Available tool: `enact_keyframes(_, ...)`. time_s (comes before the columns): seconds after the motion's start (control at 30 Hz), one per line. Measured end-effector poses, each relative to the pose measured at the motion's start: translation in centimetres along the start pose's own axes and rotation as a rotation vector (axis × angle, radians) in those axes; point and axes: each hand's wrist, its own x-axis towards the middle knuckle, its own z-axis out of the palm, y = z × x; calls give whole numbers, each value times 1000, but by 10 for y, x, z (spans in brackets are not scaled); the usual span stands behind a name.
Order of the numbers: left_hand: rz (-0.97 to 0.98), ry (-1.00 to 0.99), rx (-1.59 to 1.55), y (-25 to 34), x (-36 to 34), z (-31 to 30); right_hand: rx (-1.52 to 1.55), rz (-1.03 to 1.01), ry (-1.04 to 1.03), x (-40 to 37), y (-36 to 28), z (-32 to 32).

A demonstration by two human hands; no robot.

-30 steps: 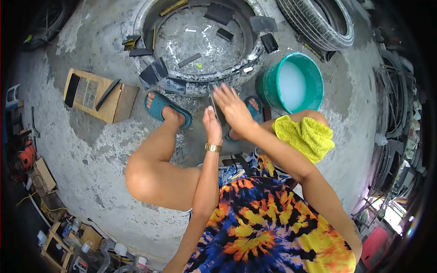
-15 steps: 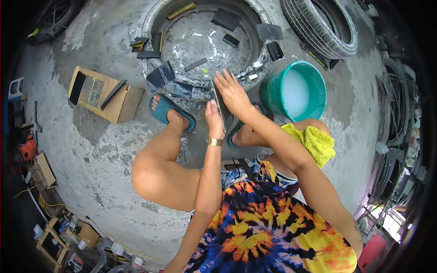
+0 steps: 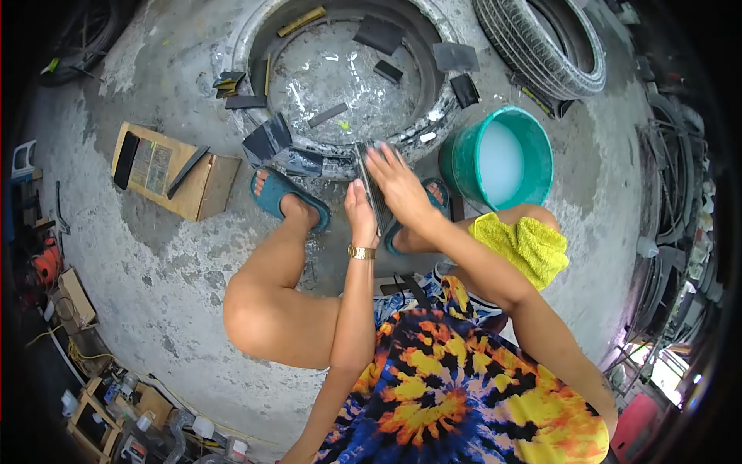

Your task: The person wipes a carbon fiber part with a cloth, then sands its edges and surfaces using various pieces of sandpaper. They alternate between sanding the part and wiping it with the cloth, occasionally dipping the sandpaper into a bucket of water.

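My left hand (image 3: 361, 213), with a gold watch at the wrist, is closed on the lower left side of a thin, dark ribbed panel (image 3: 370, 185) standing on edge. Against its right face lies my right hand (image 3: 399, 182), fingers stretched out and slightly blurred; whether anything is under the palm is hidden. The panel's upper end reaches the near rim of a wet, soapy tyre (image 3: 340, 166) lying flat on the floor. Dark flat pieces, among them a bent one (image 3: 267, 136), rest on that rim. A green bucket (image 3: 456, 158) of cloudy liquid stands right of my right hand.
A yellow towel (image 3: 522, 247) drapes over my right knee. To the left, a wooden box (image 3: 220, 185) carries two dark strips. Another tyre (image 3: 525, 46) lies at the upper right. Tools and clutter line the lower left, and tyres the right edge. Sandalled feet flank the panel.
My right hand has slid down a little along the panel, uncovering more of its upper end. My left hand keeps its hold. The whole view has shifted slightly.
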Motion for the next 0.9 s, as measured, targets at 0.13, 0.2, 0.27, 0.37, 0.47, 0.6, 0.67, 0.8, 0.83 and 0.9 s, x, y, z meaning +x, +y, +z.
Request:
enact_keyframes(0.13,-43,5,-53,-4,2,-1,37,55,12,21,0,3)
enact_keyframes(0.2,-47,1,-67,7,0,1,53,58,28,-4,-6,6)
enact_keyframes(0.27,-78,-17,-63,9,-2,1,90,51,15,-14,-8,0)
enact_keyframes(0.37,-154,-31,-148,-4,3,-3,88,85,5,26,3,4)
enact_keyframes(0.47,-96,-20,-23,4,2,-4,83,72,8,8,-4,2)
enact_keyframes(0.6,-72,-10,-10,-5,5,-3,184,71,17,4,-4,-5)
enact_keyframes(0.67,-90,13,-74,-7,5,-2,166,77,41,32,5,5)
enact_keyframes(0.8,-51,30,-8,6,0,3,258,96,69,-12,-13,2)
enact_keyframes(0.83,-51,32,-12,7,2,4,256,92,67,-8,-8,3)
enact_keyframes(0.9,-80,14,-24,1,2,0,295,98,76,11,-5,-2)
